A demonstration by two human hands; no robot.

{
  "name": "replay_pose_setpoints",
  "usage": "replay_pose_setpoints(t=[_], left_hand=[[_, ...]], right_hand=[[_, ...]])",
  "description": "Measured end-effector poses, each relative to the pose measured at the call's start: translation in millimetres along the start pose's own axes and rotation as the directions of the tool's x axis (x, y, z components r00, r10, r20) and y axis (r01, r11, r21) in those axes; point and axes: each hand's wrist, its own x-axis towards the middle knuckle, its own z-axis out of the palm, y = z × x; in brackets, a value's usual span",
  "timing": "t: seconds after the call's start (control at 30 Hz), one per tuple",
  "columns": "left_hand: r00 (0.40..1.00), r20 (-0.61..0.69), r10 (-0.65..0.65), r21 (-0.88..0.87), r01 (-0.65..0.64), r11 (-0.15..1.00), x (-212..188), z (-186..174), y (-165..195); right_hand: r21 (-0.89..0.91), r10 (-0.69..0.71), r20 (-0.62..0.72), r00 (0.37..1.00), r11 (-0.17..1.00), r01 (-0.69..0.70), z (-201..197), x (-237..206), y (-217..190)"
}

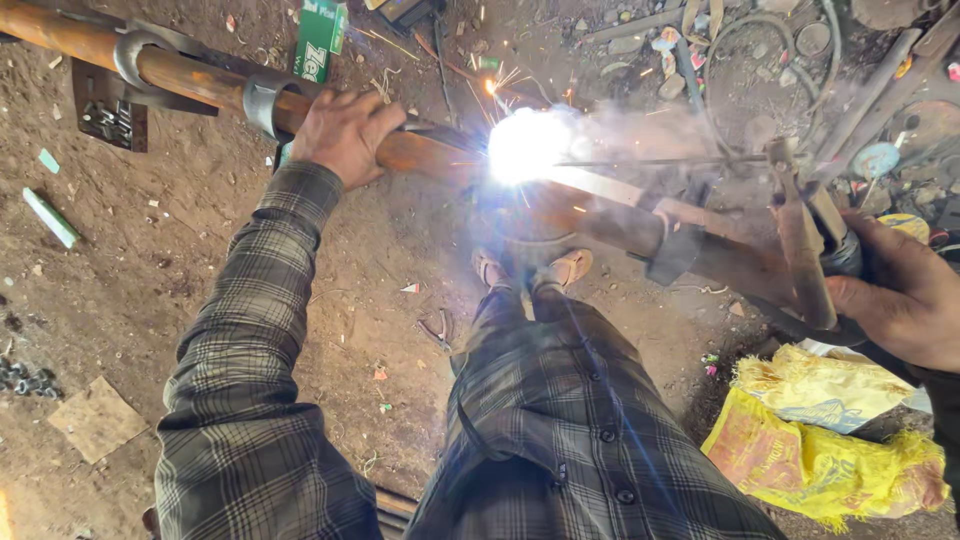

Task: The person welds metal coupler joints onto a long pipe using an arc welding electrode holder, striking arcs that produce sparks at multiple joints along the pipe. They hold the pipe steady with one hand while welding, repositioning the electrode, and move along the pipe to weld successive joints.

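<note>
A white welding arc (527,145) burns on the long rusty pipe (430,152) that runs from far left across to the right, above the dirt floor (120,300); sparks and smoke spill off to the right of it. The weld looks to be mid-run, so the work in hand seems to be laying the bead, and I'd judge the next move calls for feeding the thin rod (650,160) steadily along the joint while the pipe is kept from rolling. The left hand (345,132) lies on top of the pipe just left of the arc, its fingers curled over it and pressing down, beside a metal ring clamp (262,100). The right hand (905,295), at the right edge, has its fingers wrapped tight round the electrode holder (805,240), whose rod reaches left to the arc. Below the pipe stand the person's sandalled feet (535,270). Yellow sacks (820,430) lie near right, pliers (437,330) on the floor near the feet, a green box (320,35) far off.
</note>
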Motion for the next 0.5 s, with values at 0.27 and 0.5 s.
replay_pose_setpoints(t=[0.27, 0.5], left_hand=[[0.999, -0.047, 0.008, -0.022, -0.009, 1.000, 5, 8, 4], [0.996, -0.060, 0.066, -0.064, -0.070, 0.995, 21, -14, 14]], right_hand=[[-0.135, 0.052, -0.017, 0.998, 0.989, -0.054, 19, -9, -44], [-0.254, -0.087, -0.407, 0.909, 0.967, -0.020, 86, -89, -45]])
